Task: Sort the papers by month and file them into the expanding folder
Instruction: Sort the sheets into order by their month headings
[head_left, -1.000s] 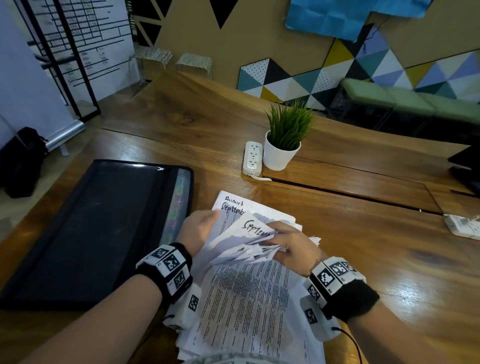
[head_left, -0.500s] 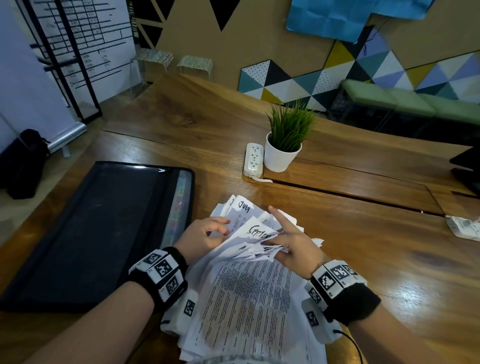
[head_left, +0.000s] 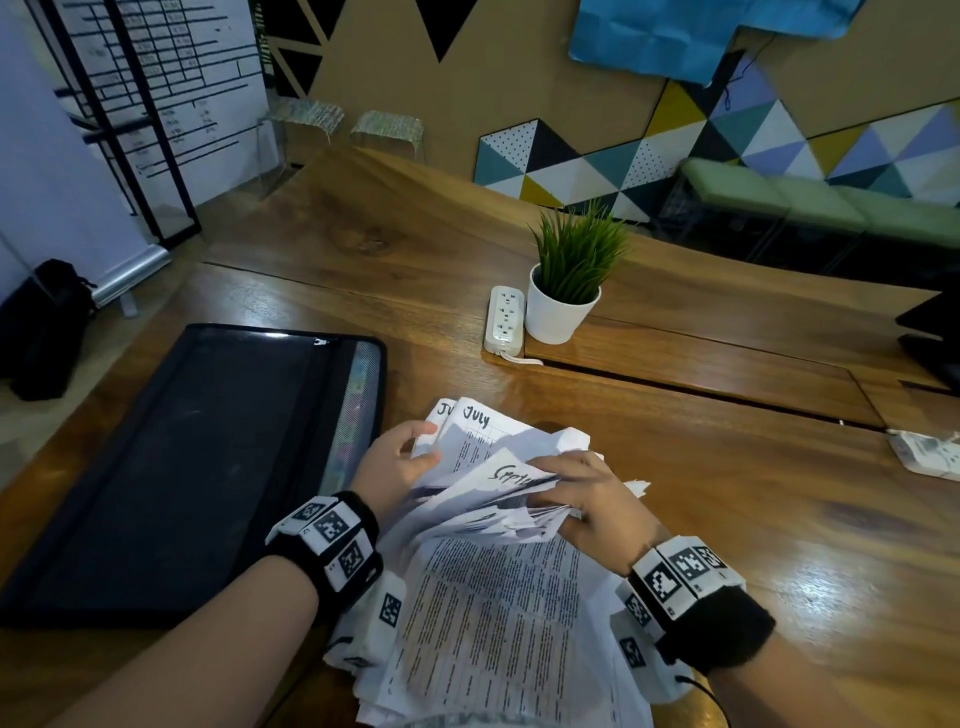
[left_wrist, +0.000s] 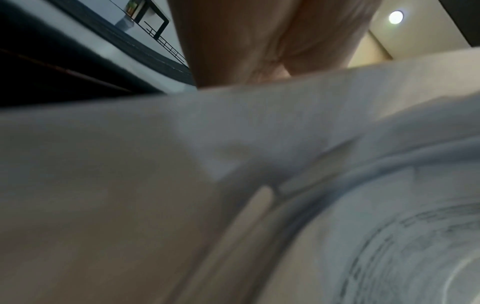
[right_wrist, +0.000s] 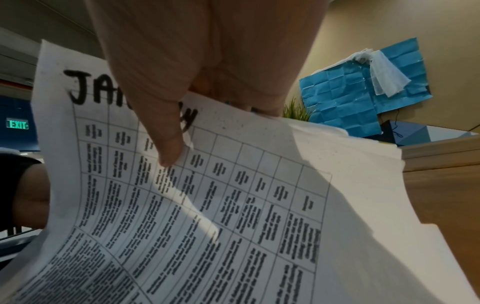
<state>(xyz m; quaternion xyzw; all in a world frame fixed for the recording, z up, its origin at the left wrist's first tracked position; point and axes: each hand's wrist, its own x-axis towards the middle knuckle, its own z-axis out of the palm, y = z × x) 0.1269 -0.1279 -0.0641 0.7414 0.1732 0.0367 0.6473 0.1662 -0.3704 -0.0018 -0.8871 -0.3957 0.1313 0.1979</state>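
Currently sorting, not filing. Folder lies flat on the tabletop, left of the papers, nothing inserted that I can see. Left hand: fingers curled, pinching the far-left sheet edges, headings "July" exposed. Right hand: fingers pinching a bent-up wad; the wrist view shows the thumb pressing a "January" sheet. Next move, judged: separate one month's sheets and pull them clear without dragging neighbours. Versus half a second ago: right index no longer extended, more "July" uncovered.
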